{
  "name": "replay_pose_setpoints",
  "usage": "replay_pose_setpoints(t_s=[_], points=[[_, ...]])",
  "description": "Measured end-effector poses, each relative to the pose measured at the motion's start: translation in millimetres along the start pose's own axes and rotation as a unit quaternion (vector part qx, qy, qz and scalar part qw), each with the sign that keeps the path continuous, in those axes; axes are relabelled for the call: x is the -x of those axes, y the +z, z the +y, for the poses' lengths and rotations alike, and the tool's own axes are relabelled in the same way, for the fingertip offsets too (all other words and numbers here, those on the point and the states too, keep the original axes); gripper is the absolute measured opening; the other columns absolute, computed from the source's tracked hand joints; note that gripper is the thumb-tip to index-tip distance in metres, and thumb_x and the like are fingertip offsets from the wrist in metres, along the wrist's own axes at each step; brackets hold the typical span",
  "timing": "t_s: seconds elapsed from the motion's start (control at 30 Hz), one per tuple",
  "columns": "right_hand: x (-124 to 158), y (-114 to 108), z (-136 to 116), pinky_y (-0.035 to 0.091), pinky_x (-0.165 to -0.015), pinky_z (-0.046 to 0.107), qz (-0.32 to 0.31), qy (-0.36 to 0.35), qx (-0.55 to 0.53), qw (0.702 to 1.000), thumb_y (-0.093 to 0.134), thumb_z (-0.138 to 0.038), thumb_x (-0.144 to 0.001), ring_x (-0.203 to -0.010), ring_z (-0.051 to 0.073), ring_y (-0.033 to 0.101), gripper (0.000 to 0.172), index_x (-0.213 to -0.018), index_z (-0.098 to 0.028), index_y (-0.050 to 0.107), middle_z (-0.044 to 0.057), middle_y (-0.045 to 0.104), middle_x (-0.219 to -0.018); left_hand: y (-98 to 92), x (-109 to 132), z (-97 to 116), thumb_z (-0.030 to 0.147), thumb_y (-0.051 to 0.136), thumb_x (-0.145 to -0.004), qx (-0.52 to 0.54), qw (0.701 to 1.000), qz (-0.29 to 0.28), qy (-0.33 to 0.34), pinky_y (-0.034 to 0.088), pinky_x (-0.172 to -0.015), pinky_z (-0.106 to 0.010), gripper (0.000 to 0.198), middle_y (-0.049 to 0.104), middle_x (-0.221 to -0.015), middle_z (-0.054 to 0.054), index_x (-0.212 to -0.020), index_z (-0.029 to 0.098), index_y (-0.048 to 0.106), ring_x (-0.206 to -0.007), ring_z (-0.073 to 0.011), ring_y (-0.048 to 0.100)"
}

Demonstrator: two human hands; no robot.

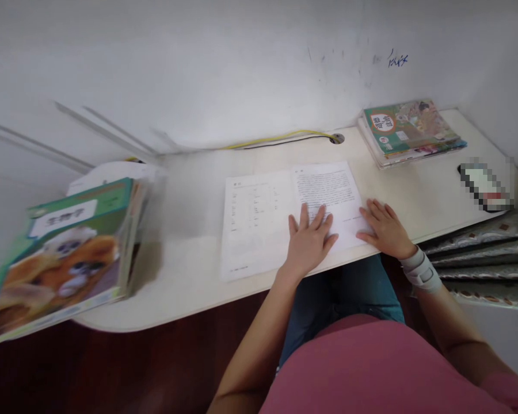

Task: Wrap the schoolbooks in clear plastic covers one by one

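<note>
An open book (259, 230) with printed white pages lies flat on the pale desk, its right page dense with text. My left hand (311, 238) rests spread on it, near the fold and the lower part of the right page. At that page's right edge, my right hand (384, 230) lies palm down with fingers apart, partly on the desk. A grey band (422, 270) wraps the right wrist. Neither hand grips anything.
A stack of textbooks (73, 247) stands at the desk's left end. Another book stack (414, 129) sits at the back right, with a blurred-out phone (486, 187) nearby. A yellow cable (267, 139) runs along the wall to a desk hole (337, 138).
</note>
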State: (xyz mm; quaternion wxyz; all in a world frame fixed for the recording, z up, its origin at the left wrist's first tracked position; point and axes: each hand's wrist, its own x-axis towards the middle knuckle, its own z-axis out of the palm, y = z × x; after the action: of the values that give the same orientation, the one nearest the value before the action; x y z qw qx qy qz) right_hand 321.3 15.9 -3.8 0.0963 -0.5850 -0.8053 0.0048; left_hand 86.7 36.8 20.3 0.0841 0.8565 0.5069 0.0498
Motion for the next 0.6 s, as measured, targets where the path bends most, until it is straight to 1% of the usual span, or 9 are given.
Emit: replay_pose_setpoints(t_s=[0.07, 0.2, 0.3, 0.43, 0.6], points=[[-0.1, -0.1, 0.1, 0.025, -0.111, 0.049, 0.000, 0.002, -0.003, 1.000, 0.041, -0.059, -0.089, -0.139, 0.030, 0.031, 0.069, -0.138, -0.011, 0.045, 0.020, 0.037, -0.148, -0.3, -0.7, 2.8, 0.045, 0.042, -0.093, -0.009, 1.000, -0.002, 0.000, 0.019, -0.106, -0.072, 0.051, 0.030, -0.154, -0.004, -0.139, 0.024, 0.046, -0.142, -0.0425, 0.011], [-0.5, -0.7, 0.3, 0.026, -0.111, 0.049, -0.003, -0.001, -0.003, 1.000, 0.040, -0.059, -0.090, -0.139, 0.030, 0.031, 0.069, -0.138, -0.010, 0.045, 0.020, 0.037, -0.148, -2.7, 2.6, 3.3, 0.044, 0.037, -0.095, -0.014, 1.000, -0.011, 0.017, 0.019, -0.106, -0.071, 0.052, 0.037, -0.150, -0.006, -0.141, 0.022, 0.043, -0.143, -0.0381, 0.017], [-0.8, 0.1, 0.5, 0.025, -0.111, 0.049, -0.005, -0.003, -0.001, 1.000, 0.041, -0.059, -0.089, -0.139, 0.031, 0.031, 0.070, -0.138, -0.010, 0.045, 0.020, 0.038, -0.148, -4.3, 2.4, 3.9, 0.044, 0.037, -0.095, -0.010, 0.999, -0.022, 0.024, 0.021, -0.105, -0.072, 0.052, 0.038, -0.149, -0.006, -0.142, 0.021, 0.042, -0.143, -0.0376, 0.016], [-0.7, 2.9, 1.7, 0.025, -0.111, 0.049, -0.001, -0.003, -0.005, 1.000, 0.041, -0.060, -0.089, -0.140, 0.030, 0.029, 0.070, -0.139, -0.011, 0.044, 0.020, 0.037, -0.148, -3.9, -4.1, 8.2, 0.044, 0.034, -0.096, -0.008, 0.999, -0.027, 0.028, 0.019, -0.104, -0.073, 0.052, 0.037, -0.150, -0.006, -0.142, 0.021, 0.041, -0.143, -0.0381, 0.016], [0.0, 3.2, 3.4, 0.025, -0.111, 0.049, 0.005, -0.005, -0.004, 1.000, 0.039, -0.060, -0.090, -0.139, 0.030, 0.030, 0.069, -0.139, -0.012, 0.044, 0.018, 0.036, -0.149, -4.6, -4.4, 8.5, 0.042, 0.032, -0.096, -0.005, 0.999, -0.027, 0.040, 0.018, -0.106, -0.072, 0.050, 0.038, -0.149, -0.005, -0.142, 0.022, 0.041, -0.143, -0.0353, 0.016]])
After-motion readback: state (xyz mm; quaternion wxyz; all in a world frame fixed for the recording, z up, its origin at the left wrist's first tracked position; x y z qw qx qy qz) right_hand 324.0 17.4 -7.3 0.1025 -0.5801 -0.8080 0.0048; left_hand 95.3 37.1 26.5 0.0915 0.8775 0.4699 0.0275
